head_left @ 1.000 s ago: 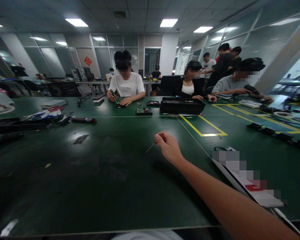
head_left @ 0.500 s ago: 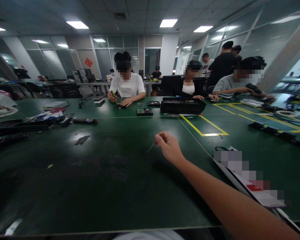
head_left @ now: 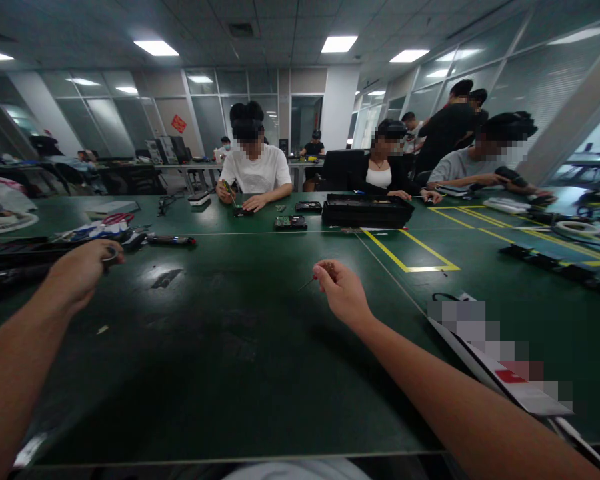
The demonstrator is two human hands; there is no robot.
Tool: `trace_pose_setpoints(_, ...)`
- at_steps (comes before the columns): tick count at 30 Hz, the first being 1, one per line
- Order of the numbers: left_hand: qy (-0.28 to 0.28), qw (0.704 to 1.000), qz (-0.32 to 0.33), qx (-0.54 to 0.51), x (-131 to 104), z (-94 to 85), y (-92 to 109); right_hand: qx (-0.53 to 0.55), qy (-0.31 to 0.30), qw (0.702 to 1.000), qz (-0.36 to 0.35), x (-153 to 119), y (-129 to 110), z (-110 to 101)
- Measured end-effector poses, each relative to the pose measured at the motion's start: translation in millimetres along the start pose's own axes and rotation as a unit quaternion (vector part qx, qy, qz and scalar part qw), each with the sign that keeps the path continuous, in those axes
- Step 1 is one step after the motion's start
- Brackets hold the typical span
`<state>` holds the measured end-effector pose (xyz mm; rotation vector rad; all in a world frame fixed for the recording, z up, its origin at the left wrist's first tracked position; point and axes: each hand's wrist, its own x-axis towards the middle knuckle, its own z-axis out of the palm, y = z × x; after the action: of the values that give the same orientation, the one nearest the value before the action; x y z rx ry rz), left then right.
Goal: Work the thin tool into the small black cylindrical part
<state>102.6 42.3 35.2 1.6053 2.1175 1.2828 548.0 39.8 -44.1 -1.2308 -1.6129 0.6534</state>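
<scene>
Far left, the left hand (head_left: 85, 272): fingers curled tight around a small dark round piece (head_left: 111, 255), much of it hidden, so no calling exactly what it is. Just beyond that grip, red-handled scissors (head_left: 119, 218); beyond it and a touch right, a slim dark tool (head_left: 171, 241), lying untouched. Nearer than the grip, a small pale scrap (head_left: 103, 329) on the green tabletop (head_left: 180, 383).

Over to the middle: between the two grips but well beyond both, a board-and-metal unit (head_left: 291, 223), near a co-worker in a white shirt (head_left: 260, 170).

And here's the right hand (head_left: 344, 288), fingertips pinching a thin-shafted tool (head_left: 307, 285), its shaft slanting left and down, its tip meeting nothing I can make out. Picking up looks done on both sides; any use of the tool looks undone, with tool and round piece well apart.

Right and beyond this grip, a long black box (head_left: 367, 213) and a yellow tape outline (head_left: 410, 269); right and nearer, beside the forearm, a flat white item with a red patch (head_left: 511, 377).
</scene>
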Motion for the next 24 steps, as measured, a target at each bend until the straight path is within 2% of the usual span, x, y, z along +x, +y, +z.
trace_pose_setpoints(3, -0.096, 0.982, 0.019, -0.162, -14, 53.6, 33, 0.006, 0.012, 1.000, 0.003, 0, 0, -1)
trace_pose_setpoints(6, -0.209, 0.948, 0.031, -0.238, -43, 106.8, 75, 0.021, 0.045, 0.999, 0.002, 0, -1, -2)
trace_pose_setpoints(8, -0.262, 0.934, 0.077, -0.229, -65, 135.3, 95, 0.043, 0.065, 0.997, -0.002, 0, -2, -4)
trace_pose_setpoints(11, -0.298, 0.933, 0.138, -0.144, -95, 166.4, 109, 0.048, 0.067, 0.997, -0.003, 0, -3, -6)
trace_pose_setpoints(14, -0.290, 0.933, 0.199, -0.082, -115, 185.0, 109, 0.021, 0.066, 0.998, -0.002, -1, -7, -7)
trace_pose_setpoints(16, -0.289, 0.931, 0.215, -0.060, -123, 191.2, 105, 0.010, 0.070, 0.998, -0.005, -3, -10, -7)
trace_pose_setpoints(24, -0.316, 0.923, 0.193, -0.103, -126, 192.2, 95, 0.046, 0.064, 0.997, -0.027, -8, -16, -8)
